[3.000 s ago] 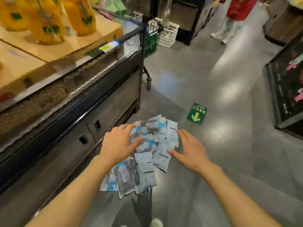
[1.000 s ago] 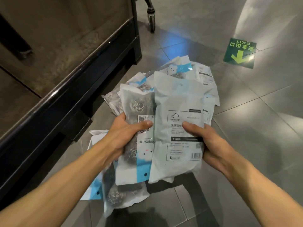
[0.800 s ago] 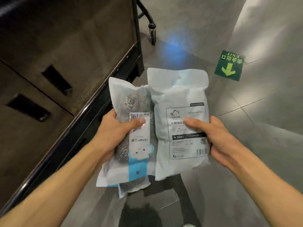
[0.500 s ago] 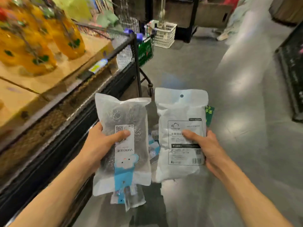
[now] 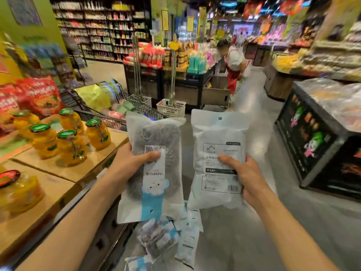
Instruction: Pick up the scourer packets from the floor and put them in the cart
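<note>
at left of frame, jars of yellow fruit (image 5: 71, 147) on cardboard boxes; behind them, upper left of centre, the cart (image 5: 117, 106), already part filled. centre left, left hand (image 5: 127, 169) curled round a scourer packet (image 5: 154, 167), label side up. centre right, right hand (image 5: 247, 177) pinching a white packet (image 5: 218, 159). bottom centre, more packets on the floor (image 5: 166, 239). lifted higher than half a second ago, view raised from floor to aisle; carry toward the cart likely next, not yet delivered.
</note>
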`<state>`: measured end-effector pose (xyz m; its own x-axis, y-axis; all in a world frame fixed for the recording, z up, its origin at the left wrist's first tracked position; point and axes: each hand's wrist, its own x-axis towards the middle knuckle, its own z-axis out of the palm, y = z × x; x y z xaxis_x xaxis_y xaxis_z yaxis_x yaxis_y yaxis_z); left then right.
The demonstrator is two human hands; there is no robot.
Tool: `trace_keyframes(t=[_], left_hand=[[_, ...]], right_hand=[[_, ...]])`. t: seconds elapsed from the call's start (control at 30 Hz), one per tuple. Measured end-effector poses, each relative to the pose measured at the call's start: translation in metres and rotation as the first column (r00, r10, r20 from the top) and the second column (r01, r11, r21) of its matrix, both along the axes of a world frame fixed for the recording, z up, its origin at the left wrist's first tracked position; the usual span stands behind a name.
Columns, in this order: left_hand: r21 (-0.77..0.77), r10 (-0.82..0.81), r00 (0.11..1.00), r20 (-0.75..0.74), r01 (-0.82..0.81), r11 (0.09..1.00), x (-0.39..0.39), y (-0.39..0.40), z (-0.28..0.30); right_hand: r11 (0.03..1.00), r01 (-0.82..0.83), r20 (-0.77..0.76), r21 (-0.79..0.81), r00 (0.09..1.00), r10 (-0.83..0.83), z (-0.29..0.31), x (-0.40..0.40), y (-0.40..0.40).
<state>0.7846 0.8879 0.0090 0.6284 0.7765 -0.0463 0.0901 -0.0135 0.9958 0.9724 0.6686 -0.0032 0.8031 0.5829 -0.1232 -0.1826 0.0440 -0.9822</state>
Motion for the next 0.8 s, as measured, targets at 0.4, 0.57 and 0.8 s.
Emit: trace_keyframes(t=[0.4, 0.57, 0.8], left_hand=[[-0.022, -0.470, 0.882, 0.027, 0.470, 0.882, 0.038, -0.022, 0.029], [-0.017, -0.702, 0.712, 0.039, 0.702, 0.712, 0.066, -0.095, 0.045], [-0.026, -0.903, 0.418, 0.097, 0.908, 0.418, 0.065, -0.267, 0.052]], right_hand=[[0.894, 0.448, 0.051, 0.035, 0.892, -0.449, 0.018, -0.083, -0.084], [0.729, 0.684, 0.068, -0.007, 0.728, -0.682, 0.028, -0.142, -0.164], [0.406, 0.913, 0.135, 0.043, 0.398, -0.908, 0.045, -0.233, -0.301]])
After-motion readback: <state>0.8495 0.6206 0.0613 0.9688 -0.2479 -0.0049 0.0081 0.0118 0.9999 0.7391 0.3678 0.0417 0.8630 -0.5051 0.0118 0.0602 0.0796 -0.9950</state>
